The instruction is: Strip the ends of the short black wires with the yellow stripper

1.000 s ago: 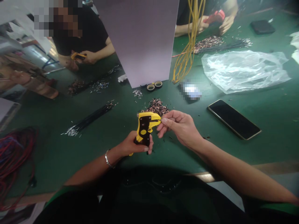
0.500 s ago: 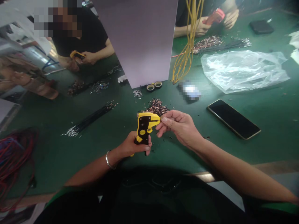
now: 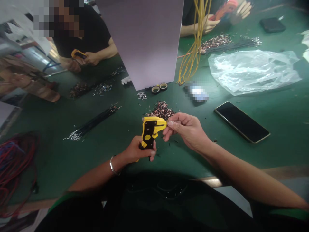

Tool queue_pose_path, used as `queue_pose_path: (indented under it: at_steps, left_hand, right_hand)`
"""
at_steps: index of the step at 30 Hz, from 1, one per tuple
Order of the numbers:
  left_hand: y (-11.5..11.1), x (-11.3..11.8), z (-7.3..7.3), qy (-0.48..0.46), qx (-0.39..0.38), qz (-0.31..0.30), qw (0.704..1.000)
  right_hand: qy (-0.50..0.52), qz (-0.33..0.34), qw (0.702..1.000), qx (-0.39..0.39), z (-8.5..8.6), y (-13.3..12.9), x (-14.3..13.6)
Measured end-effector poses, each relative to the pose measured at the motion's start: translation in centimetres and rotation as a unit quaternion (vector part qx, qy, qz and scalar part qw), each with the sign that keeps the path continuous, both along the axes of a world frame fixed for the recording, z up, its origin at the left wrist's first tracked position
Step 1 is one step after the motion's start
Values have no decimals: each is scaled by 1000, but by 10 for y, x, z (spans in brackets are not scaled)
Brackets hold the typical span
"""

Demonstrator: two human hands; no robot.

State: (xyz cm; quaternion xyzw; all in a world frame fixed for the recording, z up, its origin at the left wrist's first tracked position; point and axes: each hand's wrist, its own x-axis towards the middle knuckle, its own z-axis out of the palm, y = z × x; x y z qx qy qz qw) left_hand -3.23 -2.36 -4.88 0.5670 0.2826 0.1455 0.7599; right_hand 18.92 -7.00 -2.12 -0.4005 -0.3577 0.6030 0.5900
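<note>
In mid-frame the left hand (image 3: 137, 150) clamps the yellow tool (image 3: 150, 126), apparently steadying its nose (image 3: 161, 122) beside the right hand (image 3: 187, 128), whose grip is pinched together, any contents hidden.

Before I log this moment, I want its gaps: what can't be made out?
In the head view:
What, if anything, the right hand pinches at the tip of the yellow tool: too small, covered by fingers.
The tool's grip: wrapped by the left hand.
Part of the scrap pile: behind tool and right hand.
Red wires: cut off by left edge.
Item left of the phone: pixelated.
</note>
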Motion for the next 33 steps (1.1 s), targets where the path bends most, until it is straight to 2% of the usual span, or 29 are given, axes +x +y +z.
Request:
queue_pose_path:
  at_steps: [3, 8, 16, 26, 30, 33]
  left_hand:
    - [-1, -1, -2, 5, -1, 3, 1000]
    - [0, -1, -6, 7, -9, 59, 998]
    - [3, -1, -6, -30, -31, 14, 999]
    - [8, -1, -7, -70, -51, 31, 996]
    - [8, 0, -7, -81, -45, 43, 995]
    - [9, 3, -4, -92, -45, 78, 992]
  right_hand:
    - [2, 1, 1000, -1, 1, 0, 0]
    - [-1, -6, 1000, -2, 0, 1, 1]
    - [3, -5, 1000, 2, 0, 3, 3]
    - [16, -8, 1000, 8, -4, 3, 2]
    - [-23, -20, 999, 18, -5, 2, 1]
    - [-105, -46, 993, 38, -7, -2, -2]
